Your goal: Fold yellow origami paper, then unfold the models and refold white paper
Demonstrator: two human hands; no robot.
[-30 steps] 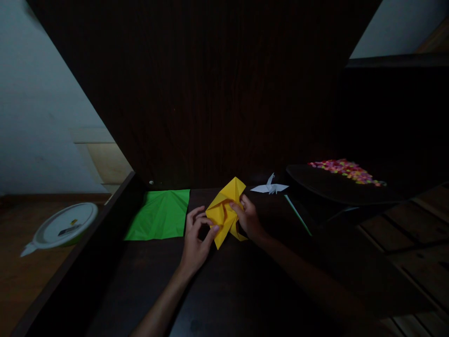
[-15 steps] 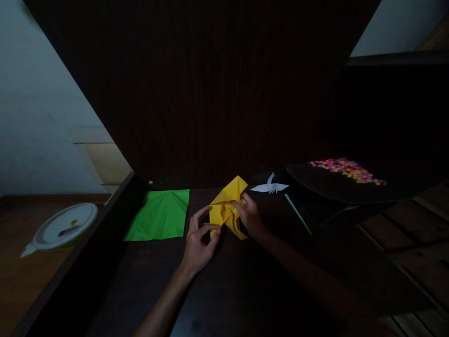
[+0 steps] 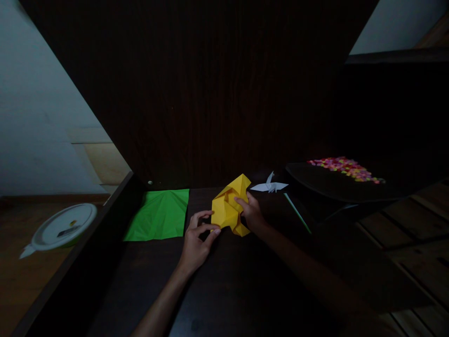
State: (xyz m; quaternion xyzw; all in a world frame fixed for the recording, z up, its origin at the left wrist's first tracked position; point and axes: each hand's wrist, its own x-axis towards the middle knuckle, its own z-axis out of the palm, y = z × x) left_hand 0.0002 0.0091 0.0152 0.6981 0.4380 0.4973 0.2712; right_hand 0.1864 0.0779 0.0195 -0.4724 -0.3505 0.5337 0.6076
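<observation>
Between my two hands is a yellow sheet of origami paper (image 3: 224, 211), creased and partly folded, its top corner pointing up. My left hand (image 3: 196, 241) pinches the lower left edge between thumb and fingers. On the right side, my right hand (image 3: 253, 213) grips the paper with the thumb lying on its face and the fingers behind. A creased green paper sheet (image 3: 159, 215) lies flat to the left. Just right of my right hand stands a white folded paper crane (image 3: 270, 186).
A thin pale green stick or strip (image 3: 297, 213) lies right of the crane. Small pink, red and yellow pieces (image 3: 345, 168) are heaped on a dark raised surface (image 3: 315, 185). A dark panel (image 3: 217, 93) rises behind. A white lidded container (image 3: 65, 227) sits at the lower left.
The yellow paper's middle folds have shifted, and its lower flap has spread to the right. My right hand has moved slightly right with it; my left hand stays nearly in place.
</observation>
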